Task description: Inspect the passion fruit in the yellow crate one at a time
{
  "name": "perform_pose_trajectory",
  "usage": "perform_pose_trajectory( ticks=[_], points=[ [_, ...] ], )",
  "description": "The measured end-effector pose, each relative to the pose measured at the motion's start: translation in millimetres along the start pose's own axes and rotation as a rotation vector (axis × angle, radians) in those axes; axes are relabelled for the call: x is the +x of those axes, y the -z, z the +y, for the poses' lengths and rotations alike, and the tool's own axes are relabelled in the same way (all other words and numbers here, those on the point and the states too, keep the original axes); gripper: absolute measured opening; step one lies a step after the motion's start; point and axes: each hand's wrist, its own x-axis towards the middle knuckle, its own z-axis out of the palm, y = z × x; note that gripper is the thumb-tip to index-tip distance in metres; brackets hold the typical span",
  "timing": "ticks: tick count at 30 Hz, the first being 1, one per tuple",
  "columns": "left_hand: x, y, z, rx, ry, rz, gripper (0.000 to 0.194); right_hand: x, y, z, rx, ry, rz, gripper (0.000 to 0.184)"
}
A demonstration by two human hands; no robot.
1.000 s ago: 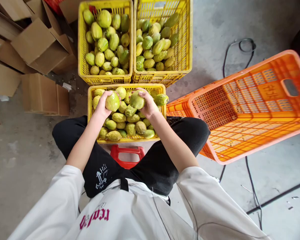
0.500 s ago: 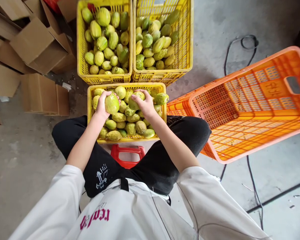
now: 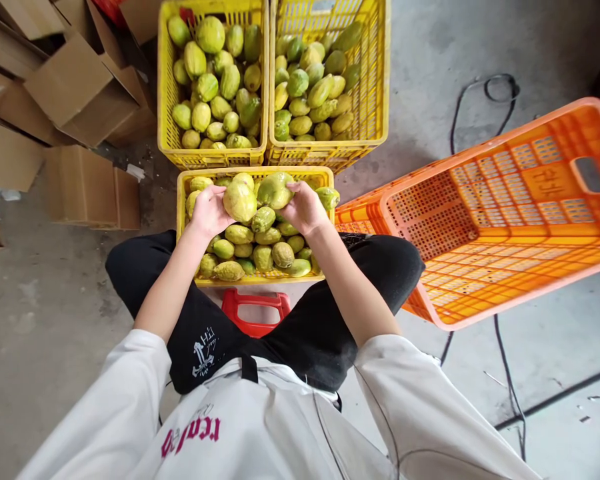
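Note:
My left hand [image 3: 207,212] is closed around a yellow-green fruit [image 3: 240,201]. Close beside it, my right hand [image 3: 305,208] grips a greener fruit [image 3: 275,190]. Both fruits are held just above the near yellow crate [image 3: 183,200], which stands between my knees and is full of similar green and yellow fruits. The two held fruits nearly touch each other.
Two more yellow crates [image 3: 166,137] [image 3: 380,100] of fruit stand side by side behind the near one. A tilted orange crate [image 3: 505,207] lies to the right. Cardboard boxes [image 3: 75,93] pile up at left. A red stool [image 3: 255,310] is under me; black cables [image 3: 480,90] run across the concrete floor.
My right hand went down into the near crate, then came up holding a larger green fruit. My left hand turned its fruit and moved it right, closer to the other one.

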Motion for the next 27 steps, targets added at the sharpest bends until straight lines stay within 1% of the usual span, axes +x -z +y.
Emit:
perform_pose_trajectory(
  ticks=[2,4,8,12,15,18,21,24,27],
  points=[
    [-1.1,0.3,2.9,-0.002,-0.008,0.011,0.037,-0.6,1.4,-0.6,-0.020,0.068,-0.016,0.018],
    [-1.3,2.0,4.5,0.001,-0.030,-0.004,0.034,1.0,4.7,0.9,-0.011,0.134,-0.009,0.029],
    [0.6,10.2,3.2,0.081,-0.087,-0.044,0.041,8.7,11.9,6.6,-0.004,0.227,0.029,0.048],
    [5.8,18.6,-1.3,0.207,-0.077,-0.053,0.048,15.2,12.8,13.0,-0.067,0.255,0.023,0.055],
    [10.2,19.8,-5.7,0.272,-0.075,-0.071,0.045,14.8,11.4,15.9,-0.050,0.223,-0.007,0.057],
    [12.6,15.5,-9.8,0.299,-0.057,-0.050,0.042,11.2,11.4,16.2,-0.011,0.165,0.009,0.058],
    [10.9,6.8,-11.8,0.264,-0.021,0.000,0.038,7.1,11.3,15.1,0.065,0.085,0.023,0.058],
    [4.9,-3.3,-11.3,0.202,0.014,0.026,0.039,4.4,9.6,13.3,0.097,0.012,0.042,0.059],
    [-1.7,-9.9,-10.2,0.132,0.036,0.034,0.041,2.7,7.5,11.4,0.080,-0.033,0.058,0.050]
  ],
)
